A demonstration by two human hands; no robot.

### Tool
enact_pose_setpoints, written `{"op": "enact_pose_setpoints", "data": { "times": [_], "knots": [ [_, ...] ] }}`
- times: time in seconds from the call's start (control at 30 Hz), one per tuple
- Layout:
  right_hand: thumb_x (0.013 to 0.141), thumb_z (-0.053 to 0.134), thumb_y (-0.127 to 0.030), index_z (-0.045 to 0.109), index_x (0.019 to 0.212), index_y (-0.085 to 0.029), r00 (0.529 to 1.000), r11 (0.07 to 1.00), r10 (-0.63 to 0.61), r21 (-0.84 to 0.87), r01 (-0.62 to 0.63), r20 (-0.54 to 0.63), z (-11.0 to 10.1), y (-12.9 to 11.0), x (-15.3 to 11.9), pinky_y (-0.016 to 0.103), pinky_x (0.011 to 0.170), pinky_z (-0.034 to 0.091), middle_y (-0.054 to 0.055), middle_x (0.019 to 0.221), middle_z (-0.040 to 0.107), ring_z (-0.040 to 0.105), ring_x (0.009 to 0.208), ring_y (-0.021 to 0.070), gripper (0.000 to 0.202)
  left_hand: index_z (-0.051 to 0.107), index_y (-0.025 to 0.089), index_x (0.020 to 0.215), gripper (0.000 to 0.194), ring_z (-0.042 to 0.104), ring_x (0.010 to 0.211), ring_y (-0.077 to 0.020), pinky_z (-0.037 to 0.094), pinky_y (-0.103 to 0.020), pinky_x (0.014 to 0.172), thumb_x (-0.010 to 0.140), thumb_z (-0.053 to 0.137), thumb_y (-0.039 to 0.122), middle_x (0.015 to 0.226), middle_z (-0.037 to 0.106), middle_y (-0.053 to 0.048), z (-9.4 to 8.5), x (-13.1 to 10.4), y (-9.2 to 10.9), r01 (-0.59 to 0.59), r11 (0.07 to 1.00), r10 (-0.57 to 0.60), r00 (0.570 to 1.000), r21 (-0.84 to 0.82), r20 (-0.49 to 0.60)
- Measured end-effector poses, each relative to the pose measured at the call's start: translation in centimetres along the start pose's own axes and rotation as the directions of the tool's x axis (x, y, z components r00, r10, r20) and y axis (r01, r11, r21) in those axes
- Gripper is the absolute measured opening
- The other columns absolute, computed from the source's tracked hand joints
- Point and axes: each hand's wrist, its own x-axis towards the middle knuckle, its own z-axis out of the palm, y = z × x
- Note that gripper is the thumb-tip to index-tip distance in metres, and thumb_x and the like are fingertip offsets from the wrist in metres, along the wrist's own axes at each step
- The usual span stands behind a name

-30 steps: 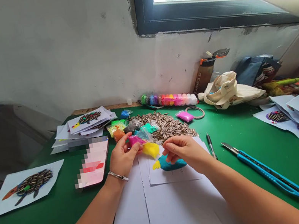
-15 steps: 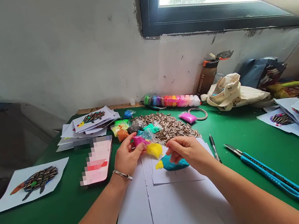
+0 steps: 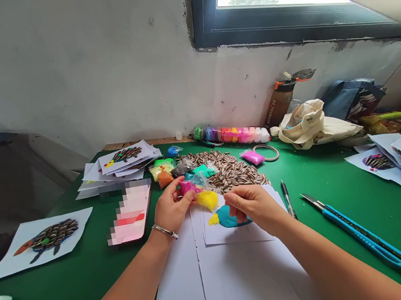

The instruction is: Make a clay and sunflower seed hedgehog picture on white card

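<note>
My left hand (image 3: 172, 209) has its thumb and fingers closed on a small plastic bag of pink clay (image 3: 187, 187). Just beside its thumb lies a lump of yellow clay (image 3: 207, 201) in clear plastic. My right hand (image 3: 250, 202) is pinched together above a drawing sheet (image 3: 223, 236); anything between its fingertips is too small to make out. On that sheet a blue clay body (image 3: 228, 217) with a yellow clay head (image 3: 213, 220) shows, partly covered by my right hand. Loose white paper (image 3: 246, 276) is spread underneath.
Behind my hands is a heap of striped sunflower seeds (image 3: 232, 167), with several clay bags (image 3: 164, 178) left of it. A phone (image 3: 131, 211) rests at the left. A pen (image 3: 286, 197) and a blue utility knife (image 3: 363, 235), blade exposed, lie right.
My right fingers have curled down slightly over the blue clay body. My left hand stays on the pink clay bag. The view has shifted slightly.
</note>
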Motion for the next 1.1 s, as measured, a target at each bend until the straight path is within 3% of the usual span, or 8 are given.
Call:
{"op": "enact_pose_setpoints", "data": {
  "times": [0.1, 0.2, 0.3, 0.4, 0.53, 0.7, 0.77, 1.1],
  "knots": [
    [0.078, 0.059, -0.039, 0.059, 0.061, -0.016, 1.0, 0.999, -0.014, -0.047, 0.013, -0.021, -0.1, 0.0, 0.0, 0.019, 0.04, 0.03, -0.004, 0.049, 0.049, 0.041, 0.044, 0.0069, 0.028, 0.052, 0.018, 0.123, 0.057, 0.069, 0.075, -0.0183, 0.059, -0.028, 0.066, 0.071, 0.071, 0.03, 0.093, 0.071, -0.007, -0.1, 0.0, -0.1, -0.001, 1.0, 0.001, 1.0, 0.008, 0.013],
    [0.075, 0.062, -0.03, 0.065, 0.078, -0.018, 0.998, 0.997, -0.069, -0.03, 0.069, 0.005, 0.2, 0.4, 0.0, 0.021, 0.051, 0.041, -0.002, 0.065, 0.058, 0.05, 0.056, 0.0096, 0.013, 0.051, 0.018, 0.124, 0.057, 0.069, 0.077, -0.0198, 0.059, -0.031, 0.068, 0.072, 0.071, 0.031, 0.094, 0.071, -0.008, -0.1, 0.1, -0.4, -0.003, 1.0, 0.003, 1.0, 0.001, 0.025],
    [0.077, 0.057, -0.027, 0.064, 0.091, -0.02, 0.996, 0.995, -0.085, -0.048, 0.087, 0.024, 0.5, 0.8, -0.1, 0.025, 0.059, 0.045, 0.001, 0.08, 0.064, 0.057, 0.064, 0.0121, 0.017, 0.051, 0.018, 0.124, 0.057, 0.069, 0.078, -0.0205, 0.059, -0.032, 0.069, 0.072, 0.07, 0.031, 0.094, 0.071, -0.008, -0.1, 0.1, -0.5, 0.001, 1.0, 0.0, 1.0, -0.017, 0.029],
    [0.083, 0.051, -0.031, 0.063, 0.081, -0.018, 0.996, 0.989, -0.083, -0.116, 0.087, 0.044, 0.6, 0.7, -0.1, 0.023, 0.054, 0.042, 0.001, 0.074, 0.063, 0.055, 0.058, 0.0111, 0.018, 0.052, 0.018, 0.122, 0.056, 0.069, 0.076, -0.0199, 0.059, -0.03, 0.067, 0.071, 0.071, 0.03, 0.093, 0.071, -0.008, 0.0, 0.1, -0.4, 0.01, 0.999, -0.01, 1.0, -0.031, 0.025],
    [0.084, 0.05, -0.04, 0.056, 0.059, -0.017, 0.997, 0.973, -0.08, -0.214, 0.081, 0.014, 0.5, 0.3, -0.2, 0.021, 0.046, 0.033, -0.002, 0.054, 0.052, 0.044, 0.048, 0.0083, 0.034, 0.053, 0.019, 0.121, 0.056, 0.069, 0.074, -0.0185, 0.059, -0.028, 0.064, 0.07, 0.073, 0.028, 0.091, 0.071, -0.007, 0.1, 0.0, -0.3, 0.017, 0.999, -0.016, 1.0, -0.03, 0.018],
    [0.079, 0.056, -0.034, 0.064, 0.081, -0.02, 0.993, 0.976, -0.114, -0.185, 0.113, 0.003, 0.5, 0.9, 0.0, 0.022, 0.052, 0.04, -0.001, 0.067, 0.059, 0.053, 0.059, 0.012, 0.015, 0.053, 0.02, 0.121, 0.057, 0.069, 0.071, -0.018, 0.059, -0.028, 0.063, 0.068, 0.075, 0.027, 0.087, 0.071, -0.005, 0.2, 0.0, -0.4, 0.049, 0.995, -0.048, 0.999, -0.083, 0.012],
    [0.08, 0.054, -0.031, 0.064, 0.089, -0.022, 0.993, 0.977, -0.115, -0.18, 0.115, 0.008, 0.6, 1.3, 0.2, 0.024, 0.056, 0.043, 0.001, 0.075, 0.063, 0.057, 0.063, 0.0137, 0.017, 0.053, 0.02, 0.121, 0.058, 0.069, 0.07, -0.018, 0.059, -0.029, 0.063, 0.068, 0.076, 0.026, 0.086, 0.071, -0.005, 0.2, 0.0, -0.4, 0.066, 0.993, -0.065, 0.998, -0.097, 0.012],
    [0.083, 0.049, -0.027, 0.066, 0.081, -0.022, 0.96, 0.837, -0.277, -0.5, 0.225, -0.032, 0.3, 1.5, 0.3, 0.024, 0.059, 0.038, 0.0, 0.069, 0.062, 0.053, 0.064, 0.0147, 0.017, 0.051, 0.018, 0.12, 0.054, 0.069, 0.067, -0.0162, 0.059, -0.027, 0.063, 0.071, 0.073, 0.02, 0.079, 0.07, -0.004, 0.5, 0.0, 0.1, 0.151, 0.965, -0.159, 0.987, -0.216, -0.018]
  ]
}}
